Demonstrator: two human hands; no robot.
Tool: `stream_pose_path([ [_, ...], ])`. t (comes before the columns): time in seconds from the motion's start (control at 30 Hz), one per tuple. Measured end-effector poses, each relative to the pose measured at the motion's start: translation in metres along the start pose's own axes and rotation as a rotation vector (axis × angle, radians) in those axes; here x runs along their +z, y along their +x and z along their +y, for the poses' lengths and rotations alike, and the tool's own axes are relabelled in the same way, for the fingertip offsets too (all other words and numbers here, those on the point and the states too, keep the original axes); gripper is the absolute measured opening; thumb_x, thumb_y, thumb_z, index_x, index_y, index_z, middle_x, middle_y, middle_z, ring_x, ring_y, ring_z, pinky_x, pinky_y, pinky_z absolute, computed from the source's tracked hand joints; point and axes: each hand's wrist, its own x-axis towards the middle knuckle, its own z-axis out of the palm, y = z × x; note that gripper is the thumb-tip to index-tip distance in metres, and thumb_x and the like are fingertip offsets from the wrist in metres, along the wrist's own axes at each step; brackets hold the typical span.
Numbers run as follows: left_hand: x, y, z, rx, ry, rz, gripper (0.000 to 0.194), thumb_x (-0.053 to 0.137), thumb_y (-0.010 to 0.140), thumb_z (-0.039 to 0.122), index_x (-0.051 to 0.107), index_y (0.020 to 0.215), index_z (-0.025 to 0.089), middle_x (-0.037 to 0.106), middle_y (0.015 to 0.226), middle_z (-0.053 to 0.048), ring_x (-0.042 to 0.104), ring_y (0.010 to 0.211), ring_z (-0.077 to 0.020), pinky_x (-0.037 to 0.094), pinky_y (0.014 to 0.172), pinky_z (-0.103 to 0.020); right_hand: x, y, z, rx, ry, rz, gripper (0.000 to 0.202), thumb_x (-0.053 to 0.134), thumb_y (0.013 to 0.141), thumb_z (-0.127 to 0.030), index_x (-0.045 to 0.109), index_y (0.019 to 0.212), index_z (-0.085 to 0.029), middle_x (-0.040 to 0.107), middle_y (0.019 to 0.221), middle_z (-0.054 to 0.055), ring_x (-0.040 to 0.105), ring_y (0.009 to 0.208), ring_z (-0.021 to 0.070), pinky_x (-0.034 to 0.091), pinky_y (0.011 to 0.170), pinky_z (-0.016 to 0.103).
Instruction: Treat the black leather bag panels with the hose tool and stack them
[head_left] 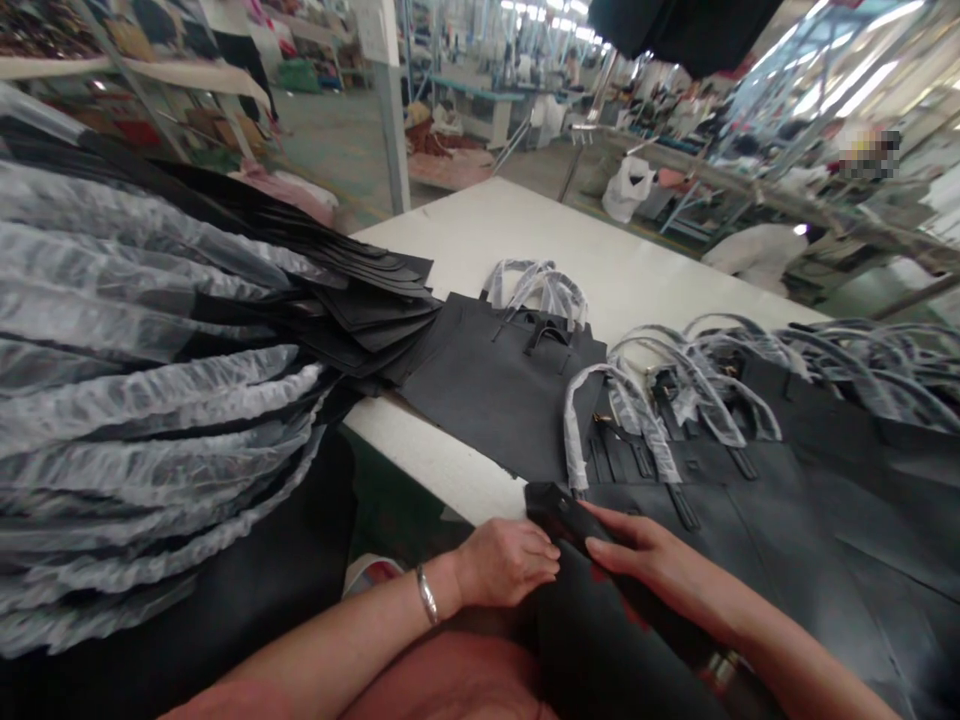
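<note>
Panel (pixel 585 640), black and smooth, hanging low in front of the body, at the near edge of the table (pixel 480 215). The left hand (pixel 510 562) is curled closed, its fingertips against the upper part of the panel; whether material lies inside the curl cannot be told. The right hand (pixel 637 550) grips a black bar (pixel 559 510) between thumb and fingers; its kind is unclear, and its tip lies just beyond the left knuckles. A bracelet (pixel 427 595) circles the left wrist. Ahead of the hands, a bag (pixel 487 385) lies flat on the table, its handles (pixel 551 290) wrapped in clear film and turned toward the far side. To the right, further black bags (pixel 795 500) overlap, their wrapped loops (pixel 577 430) arching upward. To the left, black sheets (pixel 375 275) fan out in a stack, next to a heap of wrapped straps (pixel 150 395). Beyond the table stand a post (pixel 390 110), a person (pixel 244 70) in dark trousers, and a white sack (pixel 628 188); black cloth (pixel 682 30) hangs at the top.
</note>
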Motion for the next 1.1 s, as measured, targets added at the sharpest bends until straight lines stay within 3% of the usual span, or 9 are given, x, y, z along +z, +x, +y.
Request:
stream_pose_path([
  [0.13,-0.002,0.002,0.001,-0.002,0.004,0.038,0.021,0.049,0.094,0.020,0.069,0.093,0.015,0.072,0.104,-0.003,0.064,0.101,-0.0133,0.049,0.096,-0.025,0.008,0.017,-0.006,-0.070,0.001,0.008,0.063,0.060,0.084,-0.041,0.046,0.142,-0.020,0.058,0.067,-0.005,0.051,0.039,0.0085,0.039,0.038,0.021],
  [0.23,-0.004,0.002,0.003,-0.045,-0.019,0.044,0.019,0.050,0.093,0.020,0.069,0.094,0.015,0.072,0.103,-0.003,0.063,0.100,-0.0145,0.051,0.091,-0.026,0.007,0.026,-0.015,-0.201,0.004,0.175,0.067,0.063,0.082,-0.041,0.045,0.143,-0.020,0.059,0.064,-0.005,0.051,0.041,0.0095,0.040,0.041,0.022],
  [0.37,-0.006,0.003,0.008,-0.121,-0.097,0.032,0.017,0.051,0.092,0.021,0.068,0.090,0.016,0.071,0.098,-0.003,0.064,0.096,-0.0140,0.051,0.088,-0.026,-0.010,0.005,-0.016,-0.246,0.068,0.313,0.077,0.066,0.078,-0.046,0.040,0.146,-0.023,0.059,0.062,-0.006,0.051,0.042,0.0111,0.040,0.042,0.023],
  [0.47,-0.009,0.014,0.011,-0.358,-0.080,0.091,0.014,0.060,0.088,0.024,0.064,0.100,0.017,0.067,0.106,-0.004,0.062,0.097,-0.0157,0.051,0.087,-0.027,-0.021,-0.022,0.002,-0.148,0.093,0.306,0.084,0.070,0.074,-0.051,0.038,0.147,-0.024,0.063,0.065,-0.003,0.050,0.042,0.0109,0.037,0.041,0.022],
  [0.53,-0.013,0.028,0.011,-0.613,0.062,0.131,0.037,0.069,0.082,0.029,0.057,0.115,0.016,0.061,0.115,-0.008,0.059,0.103,-0.0216,0.051,0.090,-0.035,-0.025,-0.036,0.022,-0.103,0.127,0.323,0.087,0.069,0.073,-0.053,0.037,0.148,-0.023,0.064,0.063,-0.003,0.050,0.043,0.0115,0.036,0.041,0.022],
  [0.6,-0.019,0.046,0.009,-0.817,0.230,0.102,0.054,0.078,0.074,0.038,0.055,0.117,0.015,0.057,0.114,-0.011,0.056,0.105,-0.0274,0.049,0.091,-0.043,-0.026,-0.045,0.044,-0.099,0.170,0.370,0.089,0.070,0.073,-0.053,0.035,0.149,-0.021,0.064,0.062,-0.003,0.051,0.045,0.0125,0.039,0.043,0.023],
  [0.77,-0.036,0.070,0.004,-0.933,0.329,-0.080,0.055,0.084,0.064,0.048,0.058,0.099,0.014,0.056,0.106,-0.011,0.056,0.098,-0.0287,0.050,0.083,-0.041,-0.022,-0.056,0.085,-0.063,0.246,0.479,0.090,0.065,0.077,-0.056,0.030,0.151,-0.019,0.058,0.052,-0.006,0.053,0.046,0.0135,0.039,0.045,0.022],
  [0.93,-0.033,0.044,0.019,-0.976,0.344,0.027,0.055,0.087,0.061,0.043,0.057,0.099,0.016,0.057,0.101,-0.008,0.056,0.094,-0.0261,0.047,0.081,-0.038,-0.010,-0.054,0.083,-0.089,0.229,0.343,0.087,0.064,0.079,-0.054,0.029,0.151,-0.021,0.059,0.059,-0.006,0.052,0.047,0.0112,0.040,0.046,0.022],
  [1.1,-0.016,0.018,0.037,-0.917,0.248,0.106,0.027,0.080,0.074,0.037,0.060,0.074,0.020,0.060,0.077,-0.001,0.057,0.078,-0.0210,0.041,0.073,-0.034,0.000,-0.028,0.051,-0.120,0.157,0.124,0.075,0.065,0.081,-0.048,0.039,0.147,-0.025,0.061,0.066,-0.004,0.051,0.045,0.0093,0.039,0.044,0.021],
])
